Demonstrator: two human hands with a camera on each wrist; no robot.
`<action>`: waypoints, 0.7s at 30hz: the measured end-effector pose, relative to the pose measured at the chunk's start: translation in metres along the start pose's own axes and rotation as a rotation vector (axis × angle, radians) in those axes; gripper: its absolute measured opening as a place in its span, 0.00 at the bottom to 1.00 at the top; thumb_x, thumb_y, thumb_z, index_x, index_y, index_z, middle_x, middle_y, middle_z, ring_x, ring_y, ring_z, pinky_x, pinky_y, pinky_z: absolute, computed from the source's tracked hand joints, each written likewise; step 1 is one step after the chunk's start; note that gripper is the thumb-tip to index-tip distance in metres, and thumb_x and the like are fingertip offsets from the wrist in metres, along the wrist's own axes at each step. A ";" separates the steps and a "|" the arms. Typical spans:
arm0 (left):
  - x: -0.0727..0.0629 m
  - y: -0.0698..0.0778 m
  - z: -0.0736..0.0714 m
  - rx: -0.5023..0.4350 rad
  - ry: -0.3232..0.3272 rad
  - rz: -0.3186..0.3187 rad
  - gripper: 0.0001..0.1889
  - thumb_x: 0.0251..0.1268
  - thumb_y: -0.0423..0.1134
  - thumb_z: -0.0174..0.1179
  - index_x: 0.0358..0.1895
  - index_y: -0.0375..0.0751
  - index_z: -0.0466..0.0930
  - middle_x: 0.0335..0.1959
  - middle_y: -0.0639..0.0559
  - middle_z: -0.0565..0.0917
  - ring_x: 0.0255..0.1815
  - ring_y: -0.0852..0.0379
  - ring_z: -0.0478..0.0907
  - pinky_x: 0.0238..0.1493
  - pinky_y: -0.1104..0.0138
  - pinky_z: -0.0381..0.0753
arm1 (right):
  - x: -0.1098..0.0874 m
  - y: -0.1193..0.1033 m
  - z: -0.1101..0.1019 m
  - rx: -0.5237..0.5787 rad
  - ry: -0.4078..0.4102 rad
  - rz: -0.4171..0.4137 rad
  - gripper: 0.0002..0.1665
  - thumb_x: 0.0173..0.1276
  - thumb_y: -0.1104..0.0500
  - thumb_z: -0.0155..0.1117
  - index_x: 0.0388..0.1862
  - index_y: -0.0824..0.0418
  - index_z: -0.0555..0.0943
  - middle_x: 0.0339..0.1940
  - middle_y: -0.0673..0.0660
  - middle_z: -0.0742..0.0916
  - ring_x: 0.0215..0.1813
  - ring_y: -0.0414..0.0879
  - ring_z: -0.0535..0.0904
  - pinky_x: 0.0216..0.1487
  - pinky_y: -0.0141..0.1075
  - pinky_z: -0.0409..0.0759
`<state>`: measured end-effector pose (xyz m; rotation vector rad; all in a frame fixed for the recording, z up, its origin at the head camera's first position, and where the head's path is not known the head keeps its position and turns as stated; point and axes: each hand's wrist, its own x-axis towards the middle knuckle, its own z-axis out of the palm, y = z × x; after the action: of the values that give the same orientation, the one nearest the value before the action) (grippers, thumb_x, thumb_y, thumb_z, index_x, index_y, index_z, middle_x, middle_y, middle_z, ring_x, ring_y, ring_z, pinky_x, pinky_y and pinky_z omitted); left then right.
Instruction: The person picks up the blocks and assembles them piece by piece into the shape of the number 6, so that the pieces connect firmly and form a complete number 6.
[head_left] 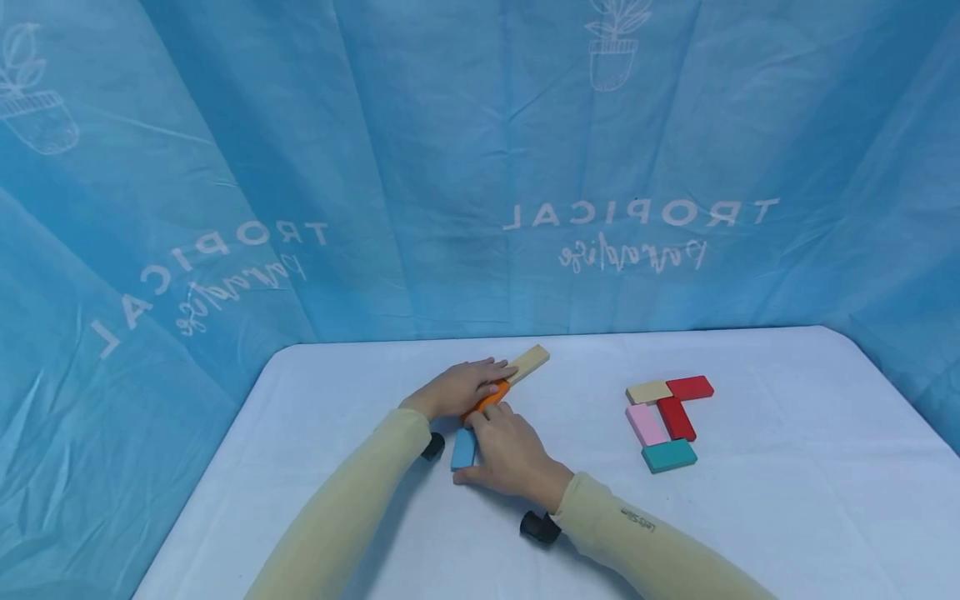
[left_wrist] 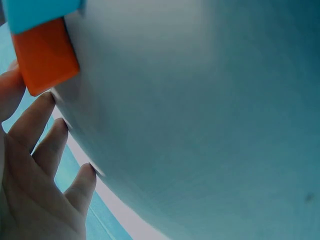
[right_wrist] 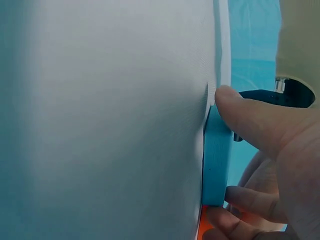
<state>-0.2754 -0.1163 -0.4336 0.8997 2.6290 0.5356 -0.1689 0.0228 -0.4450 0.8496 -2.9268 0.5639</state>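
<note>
An orange block lies end to end between a natural wood block and a light blue block, in a slanting row on the white table. My left hand lies over the row from the left, fingers fairly straight, touching the orange and wood blocks. The left wrist view shows its fingertips spread at the table beyond the orange block's end. My right hand holds the blue block lengthwise, thumb at its near end and fingers around its far end, by the orange block. Both hands partly cover the orange block.
Right of the hands lies a group of blocks: wood, red, another red, pink and green. A blue curtain hangs behind the white table. Black wrist cameras sit under the sleeves.
</note>
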 end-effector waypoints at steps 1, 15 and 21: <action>0.000 0.000 0.000 -0.001 0.000 0.001 0.25 0.82 0.43 0.47 0.77 0.56 0.64 0.78 0.54 0.62 0.80 0.50 0.53 0.77 0.48 0.53 | -0.001 0.000 0.000 0.004 -0.004 0.003 0.47 0.54 0.35 0.78 0.61 0.66 0.78 0.52 0.57 0.82 0.53 0.51 0.75 0.54 0.40 0.79; 0.000 0.002 0.000 0.011 0.001 0.000 0.24 0.82 0.42 0.46 0.77 0.55 0.64 0.78 0.54 0.62 0.80 0.51 0.53 0.78 0.48 0.52 | -0.004 0.006 -0.001 -0.017 -0.003 -0.028 0.43 0.57 0.39 0.78 0.65 0.63 0.79 0.55 0.58 0.83 0.51 0.51 0.75 0.54 0.40 0.79; 0.001 0.000 0.002 0.014 0.000 -0.006 0.24 0.82 0.43 0.47 0.77 0.57 0.64 0.79 0.55 0.61 0.80 0.51 0.52 0.78 0.48 0.51 | -0.005 0.007 -0.001 0.004 0.002 -0.021 0.43 0.56 0.39 0.78 0.64 0.63 0.79 0.56 0.58 0.83 0.53 0.52 0.76 0.55 0.41 0.79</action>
<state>-0.2757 -0.1154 -0.4354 0.8963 2.6370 0.5167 -0.1684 0.0309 -0.4468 0.8782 -2.9131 0.5689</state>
